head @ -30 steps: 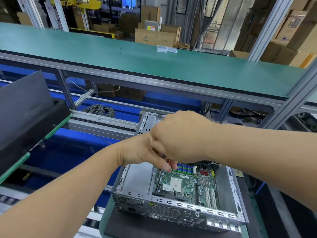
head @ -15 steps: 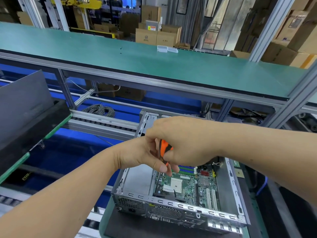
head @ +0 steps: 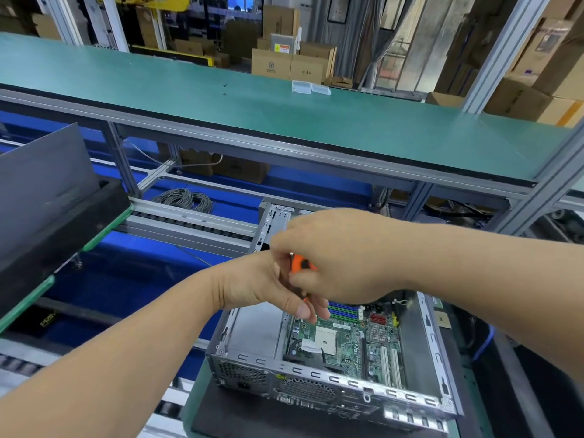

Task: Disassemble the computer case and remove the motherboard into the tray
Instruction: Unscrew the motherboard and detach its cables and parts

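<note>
**Screwdriver over a bare board: where this can slip**

Your right hand (head: 344, 263) is curled tight round an orange-handled screwdriver (head: 300, 264), and your left hand (head: 265, 284) pinches low on the same tool, thumb and fingertips closed near the shaft. The tip is hidden behind your fingers, so I cannot tell whether it sits in a screw.

The motherboard (head: 344, 339) lies flat inside the open computer case (head: 316, 371), toward the near right of the bench and just below your 2 hands. The dark tray (head: 60, 229) stands well apart at the far left.

Risks as I judge them:

1. If the tip rides out of a screw head, it will likely skate across the board and gouge traces or the bare socket (head: 325, 339) directly under your fingers.
2. A freed screw could drop among the slots and be lost.
3. Your left fingertips sit near the shaft; a sudden slip could jab them.
4. Lifting the board with 1 screw left in would flex it.
</note>
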